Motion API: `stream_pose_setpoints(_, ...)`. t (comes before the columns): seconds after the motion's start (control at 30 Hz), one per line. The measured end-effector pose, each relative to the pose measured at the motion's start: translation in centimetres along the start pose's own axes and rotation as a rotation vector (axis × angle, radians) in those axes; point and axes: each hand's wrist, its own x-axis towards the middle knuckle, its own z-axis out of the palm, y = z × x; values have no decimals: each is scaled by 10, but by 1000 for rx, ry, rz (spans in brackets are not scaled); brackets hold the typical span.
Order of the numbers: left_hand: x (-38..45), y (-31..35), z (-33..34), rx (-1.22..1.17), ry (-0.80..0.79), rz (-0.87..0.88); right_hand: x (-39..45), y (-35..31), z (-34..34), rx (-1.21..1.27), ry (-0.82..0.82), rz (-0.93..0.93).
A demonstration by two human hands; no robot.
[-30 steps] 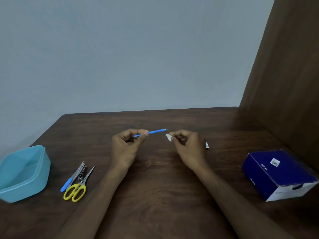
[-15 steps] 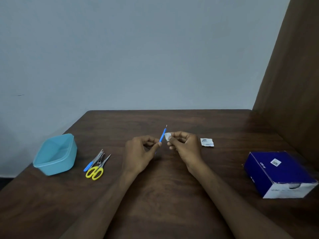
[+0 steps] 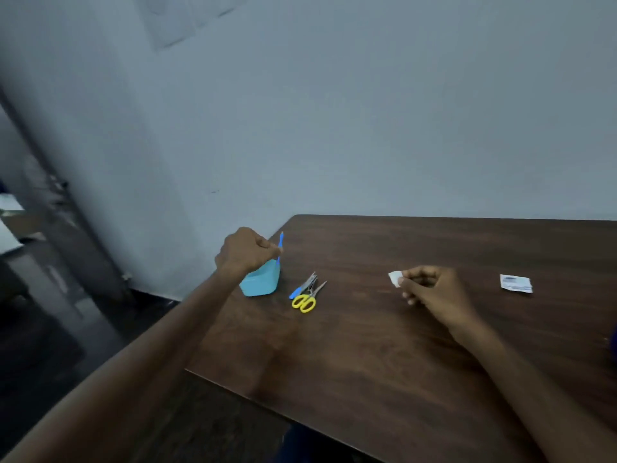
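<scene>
Two hands pinching, left hand (image 3: 245, 250) one blue stick (image 3: 280, 242), right hand (image 3: 434, 292) one white wipe (image 3: 394, 279)

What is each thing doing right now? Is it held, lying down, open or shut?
left hand, gripping the blue stick above the tub
blue stick, held nearly upright
blue tub, upright at the table edge, no lid seen
right hand, pinching the white pad
white pad, held in the fingertips
scissors, shut, lying flat
small packet, lying flat
</scene>
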Motion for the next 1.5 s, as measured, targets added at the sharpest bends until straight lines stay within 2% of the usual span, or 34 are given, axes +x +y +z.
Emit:
stream_pose_setpoints(0.13, 17, -19, -17, 166, -13, -131, 0, 0, -2, -19, 6, 1)
stream_pose_setpoints(0.27, 14, -27, -8, 343, -44, -131, -1, -3, -4, -9, 6, -8)
stream_pose_setpoints(0.43, 17, -29, 8, 375, -42, -138, -1, -1, -10, -9, 33, -29)
stream_pose_setpoints(0.63, 15, -35, 15, 352, 172, -25, 2, 2, -11, 6, 43, -20)
stream_pose_setpoints(0.8, 19, -40, 31, 356, -131, -155, 2, 1, -10, -19, 33, -26)
stream_pose_setpoints(0.93, 24, -46, 38, 229, -155, -76, 2, 2, -11, -22, 30, -32)
stream_pose_setpoints(1.1, 31, -45, 36, 114, -272, -57, 1, 2, -13, -37, 39, -36)
stream_pose_setpoints(1.2, 27, -43, 36, 101, -241, -64, 1, 2, -14, -44, 37, -32)
stream_pose_setpoints(1.27, 18, -38, 32, 144, -70, -1, 1, 2, -14, -59, 37, -31)
stream_pose_setpoints(1.33, 7, -32, 29, 220, 168, 232, 2, 2, -14, -69, 41, -33)
stream_pose_setpoints(1.37, 0, -27, 27, 259, 226, 366, 2, 2, -14, -72, 41, -34)
stream_pose_setpoints(1.43, -12, -18, 29, 371, 213, 537, 3, 2, -12, -77, 41, -35)
stream_pose_setpoints(1.5, -22, -12, 39, 589, 144, 591, 4, 2, -12, -76, 41, -36)
